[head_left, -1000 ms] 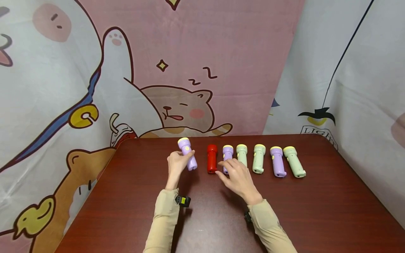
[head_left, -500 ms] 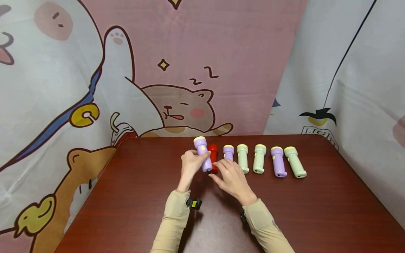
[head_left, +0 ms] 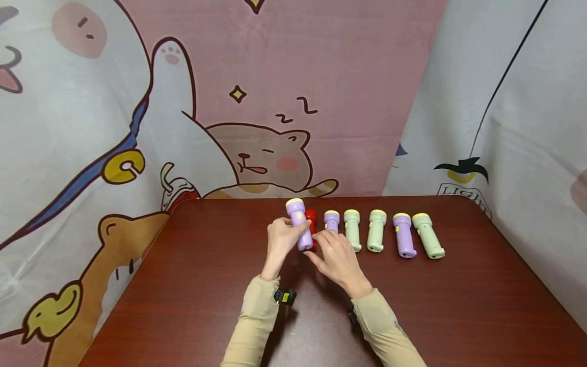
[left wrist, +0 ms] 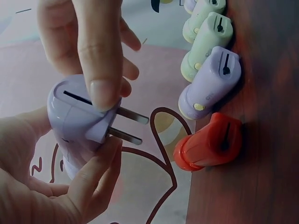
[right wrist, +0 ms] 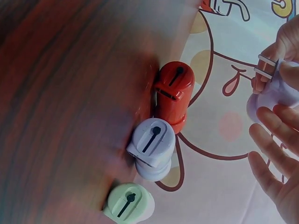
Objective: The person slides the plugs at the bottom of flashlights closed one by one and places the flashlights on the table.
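My left hand grips a purple rechargeable flashlight by its body, its yellow-rimmed head tilted up and away. Two metal plug prongs stand out from its tail in the left wrist view. My right hand is at that tail. Its thumb presses beside the slot, close to the prongs, while the other fingers spread loosely apart. Behind the held one, a red flashlight lies partly hidden on the table.
Right of the red one, a row of flashlights lies along the table's back: purple, pale green, another green, purple and green. The brown table ends at a cartoon-printed cloth.
My left hand has carried the purple flashlight rightward, now overlapping the red one. My right hand has shifted slightly left to meet its tail. The row of flashlights stays put.
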### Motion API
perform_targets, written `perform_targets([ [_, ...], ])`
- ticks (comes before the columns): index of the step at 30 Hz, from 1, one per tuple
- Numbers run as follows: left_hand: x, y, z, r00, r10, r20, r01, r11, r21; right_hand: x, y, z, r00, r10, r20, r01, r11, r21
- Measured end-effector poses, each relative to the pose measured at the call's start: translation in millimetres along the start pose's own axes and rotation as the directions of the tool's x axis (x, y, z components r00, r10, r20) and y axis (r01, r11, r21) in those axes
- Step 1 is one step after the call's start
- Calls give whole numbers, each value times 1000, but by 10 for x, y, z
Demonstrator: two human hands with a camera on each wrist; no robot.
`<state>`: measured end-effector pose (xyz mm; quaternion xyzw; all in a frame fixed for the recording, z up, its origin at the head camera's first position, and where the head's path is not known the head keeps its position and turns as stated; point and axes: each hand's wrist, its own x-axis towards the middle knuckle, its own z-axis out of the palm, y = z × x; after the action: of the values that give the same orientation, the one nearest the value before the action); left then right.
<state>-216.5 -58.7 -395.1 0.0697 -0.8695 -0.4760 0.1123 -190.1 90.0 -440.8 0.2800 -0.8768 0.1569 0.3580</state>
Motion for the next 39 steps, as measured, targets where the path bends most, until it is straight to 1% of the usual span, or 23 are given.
perform_targets([
  [6,-26,2,16,1000,22,-6,-22,1000,4,-5,3,-3,1000,6,1,-6,1000,-7],
  [12,-51,23,33,1000,18,-8,-18,1000,17,-8,9,-5,1000,-11,-22,11,1000,-14],
  [16,-61,19,53,1000,28,-7,-27,999,34,-12,20,2,999,-22,-36,21,1000,-22],
  [22,-76,17,66,1000,25,7,-25,998,55,-24,31,5,999,-35,-40,34,999,-32],
  [31,-84,29,70,999,26,20,-27,998,58,-22,37,0,997,-56,-49,55,998,-29],
  [39,-77,25,79,999,36,20,-38,997,74,-22,37,-15,998,-51,-40,49,998,-31],
])
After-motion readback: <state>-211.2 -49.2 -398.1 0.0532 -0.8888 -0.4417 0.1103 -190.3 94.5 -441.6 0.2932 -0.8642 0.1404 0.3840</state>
